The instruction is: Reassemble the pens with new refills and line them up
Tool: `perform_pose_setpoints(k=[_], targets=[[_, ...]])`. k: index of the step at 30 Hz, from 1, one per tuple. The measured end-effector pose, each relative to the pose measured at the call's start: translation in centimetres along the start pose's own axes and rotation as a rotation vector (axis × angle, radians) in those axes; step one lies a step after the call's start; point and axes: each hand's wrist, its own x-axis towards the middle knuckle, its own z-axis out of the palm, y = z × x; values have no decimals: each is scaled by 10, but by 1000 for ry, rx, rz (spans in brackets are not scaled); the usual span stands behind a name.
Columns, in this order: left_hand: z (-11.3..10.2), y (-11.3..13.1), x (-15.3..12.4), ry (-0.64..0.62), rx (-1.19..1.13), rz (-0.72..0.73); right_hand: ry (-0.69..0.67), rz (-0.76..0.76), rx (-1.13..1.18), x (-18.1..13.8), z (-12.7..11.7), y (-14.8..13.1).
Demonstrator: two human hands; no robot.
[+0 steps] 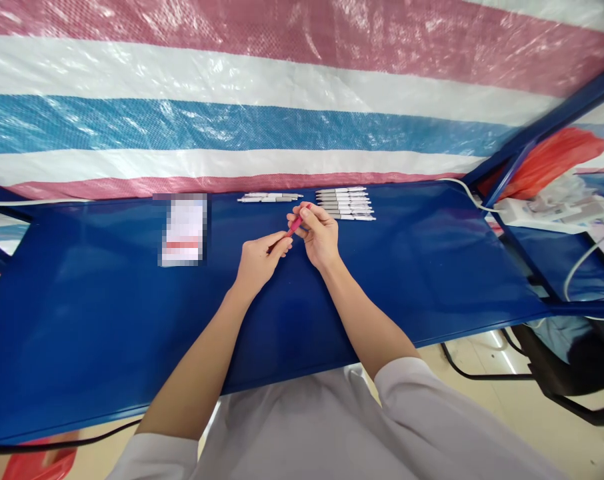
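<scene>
Both hands meet over the blue table [397,267], near its back edge, on one slim pinkish-red pen [296,225]. My left hand [260,262] pinches the pen's lower left end between thumb and fingers. The upper right end sits in the curled fingers of my right hand [323,235], thumb on top. Just behind my right hand lies a stack of several white and grey pens [343,195], side by side. A smaller group of similar pens [269,198] rests to its left. The pen's two tips are partly covered by fingers.
A pixelated white item with a red band [183,230] lies left on the table. Striped plastic sheeting [262,80] hangs behind. At right are a blue frame post [507,173], a white power strip [537,215], a red bag [557,160] and a dark chair [572,367].
</scene>
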Motion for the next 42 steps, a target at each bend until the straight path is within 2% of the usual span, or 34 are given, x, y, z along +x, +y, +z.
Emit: perform_pose_setpoints(k=[4, 10, 15, 20, 24, 29, 34, 37, 42], targets=[[2, 3, 2, 18, -140, -27, -8, -13, 17, 2, -2, -3], [1, 6, 13, 187, -519, -128, 39, -9, -26, 6, -6, -5], [2, 12, 23, 301, -800, -133, 43, -59, -164, 6, -5, 0], [11, 16, 26, 413, -878, -107, -23, -144, -377, 1, -3, 4], [19, 19, 23, 432, -929, -94, -79, -206, -483, -1, -4, 6], [16, 21, 19, 403, -941, -103, -93, -178, -444, 1, -6, 5], [2, 15, 19, 520, -1011, -154, -120, -115, -344, 0, -5, 2], [1, 14, 18, 493, -1020, -192, -98, -99, -211, -2, -2, 2], [3, 13, 11, 281, -916, -214, 64, -133, 59, 2, 3, -1]])
